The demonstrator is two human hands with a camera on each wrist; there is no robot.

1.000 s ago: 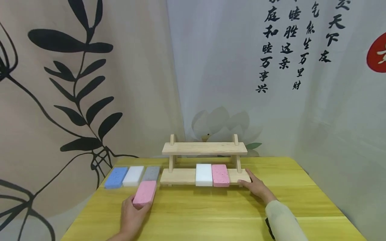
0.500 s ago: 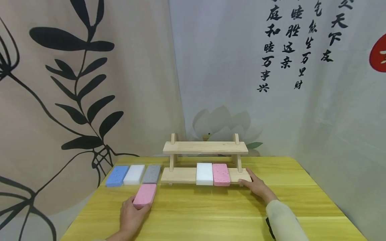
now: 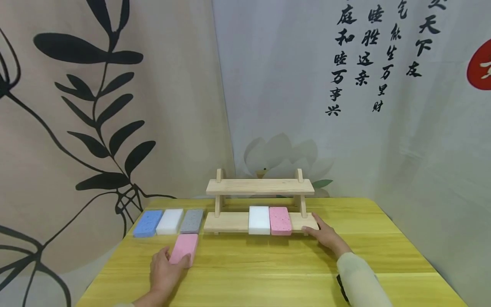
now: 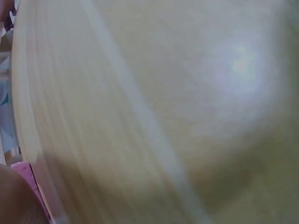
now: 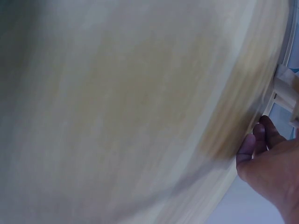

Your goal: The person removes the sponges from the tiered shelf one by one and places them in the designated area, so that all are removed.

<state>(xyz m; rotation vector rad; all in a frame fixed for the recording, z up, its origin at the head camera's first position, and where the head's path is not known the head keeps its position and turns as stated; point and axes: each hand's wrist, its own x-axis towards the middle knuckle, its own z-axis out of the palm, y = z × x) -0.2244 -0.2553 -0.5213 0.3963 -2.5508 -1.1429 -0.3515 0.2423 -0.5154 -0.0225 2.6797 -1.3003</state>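
Pale pink, rectangular, sponge-like block [image 3: 185, 247] laid flat on the yellow wood-grain table [image 3: 268, 273], left of centre; corners square, top face smooth and evenly coloured in the head view. In the left wrist view, only a brighter, faintly pitted pink sliver is shown. Near end held between thumb and fingers of the left hand [image 3: 166, 270]; firmness of grip cannot be told. Far end set just below a grey speckled block [image 3: 192, 221]; actual contact cannot be told. Beside the grey one, a white block [image 3: 170, 221] and a blue block [image 3: 148, 224] are ranged leftward. Right end of a pale wooden two-tier stand [image 3: 226, 221] gripped by the right hand [image 3: 327, 238]. Across its lower shelf, a second white block [image 3: 259, 220] and a dark-specked pink block [image 3: 280, 221] are placed side by side.
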